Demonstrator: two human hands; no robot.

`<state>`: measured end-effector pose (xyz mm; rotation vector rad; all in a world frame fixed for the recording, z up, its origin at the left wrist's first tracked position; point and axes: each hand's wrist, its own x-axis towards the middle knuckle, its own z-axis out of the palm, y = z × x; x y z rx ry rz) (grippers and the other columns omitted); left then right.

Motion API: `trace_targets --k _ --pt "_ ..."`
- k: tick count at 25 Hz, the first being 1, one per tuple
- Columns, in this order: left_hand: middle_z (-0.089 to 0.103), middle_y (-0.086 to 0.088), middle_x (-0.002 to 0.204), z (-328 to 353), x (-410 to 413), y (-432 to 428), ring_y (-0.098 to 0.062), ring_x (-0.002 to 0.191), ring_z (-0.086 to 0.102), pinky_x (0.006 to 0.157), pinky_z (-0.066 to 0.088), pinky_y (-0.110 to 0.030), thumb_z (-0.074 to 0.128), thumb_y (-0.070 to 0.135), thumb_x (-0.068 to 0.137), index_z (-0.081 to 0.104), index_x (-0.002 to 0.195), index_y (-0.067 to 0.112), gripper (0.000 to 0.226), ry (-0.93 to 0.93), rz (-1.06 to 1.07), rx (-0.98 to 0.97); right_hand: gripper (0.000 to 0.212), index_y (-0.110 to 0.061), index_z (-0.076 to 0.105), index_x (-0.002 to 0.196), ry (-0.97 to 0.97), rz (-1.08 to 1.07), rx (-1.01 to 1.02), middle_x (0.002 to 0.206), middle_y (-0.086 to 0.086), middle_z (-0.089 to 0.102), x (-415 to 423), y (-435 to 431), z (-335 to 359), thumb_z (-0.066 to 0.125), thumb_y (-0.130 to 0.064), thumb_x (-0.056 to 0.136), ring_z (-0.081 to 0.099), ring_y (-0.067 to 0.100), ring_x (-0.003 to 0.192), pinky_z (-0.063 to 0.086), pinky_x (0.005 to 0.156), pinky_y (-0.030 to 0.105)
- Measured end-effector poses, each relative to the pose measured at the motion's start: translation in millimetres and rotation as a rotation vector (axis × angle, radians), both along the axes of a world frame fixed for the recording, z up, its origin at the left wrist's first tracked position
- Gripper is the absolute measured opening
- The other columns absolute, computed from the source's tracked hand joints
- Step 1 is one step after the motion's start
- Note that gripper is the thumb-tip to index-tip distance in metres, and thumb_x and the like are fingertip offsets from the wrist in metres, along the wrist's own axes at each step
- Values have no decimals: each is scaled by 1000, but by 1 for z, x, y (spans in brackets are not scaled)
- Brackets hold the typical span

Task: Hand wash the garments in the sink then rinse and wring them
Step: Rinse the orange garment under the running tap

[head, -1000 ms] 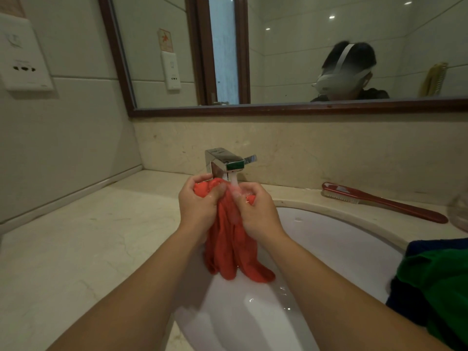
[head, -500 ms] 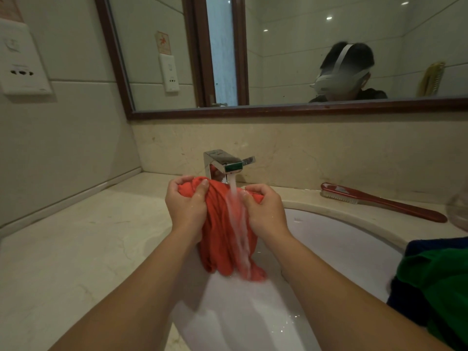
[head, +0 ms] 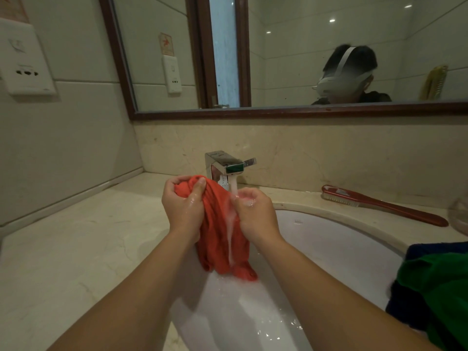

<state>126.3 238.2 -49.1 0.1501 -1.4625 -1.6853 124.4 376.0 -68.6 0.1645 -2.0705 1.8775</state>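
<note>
- Since a second ago: hands drawn apart, red garment (head: 220, 231) spread under the faucet (head: 225, 165) stream.
- Left hand (head: 183, 209): grips the bunched top.
- Right hand (head: 255, 216): pinches the other edge, water running over it.
- Garment: hangs over the sink (head: 342, 239).
- Step: rinsing; next, I judge, twist to wring.

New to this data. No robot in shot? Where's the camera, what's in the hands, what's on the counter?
No robot: these are a person's bare hands. Every picture comes from one camera worn on the head, looking down; the mirror shows the wearer. The left hand and right hand both grip a red garment under the running tap, over the sink. A red brush lies on the counter behind the sink; a green garment lies at its right rim, over something dark blue.
</note>
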Motion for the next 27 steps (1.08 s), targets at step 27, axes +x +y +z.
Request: trace_targets --k 27 --pt "72 3 86 -3 3 16 -6 78 66 76 56 -25 85 10 80 67 89 20 22 -62 -273 -49 23 -17 75 113 -5 95 -131 104 -2 77 -2 4 3 75 -30 94 72 13 99 55 90 28"
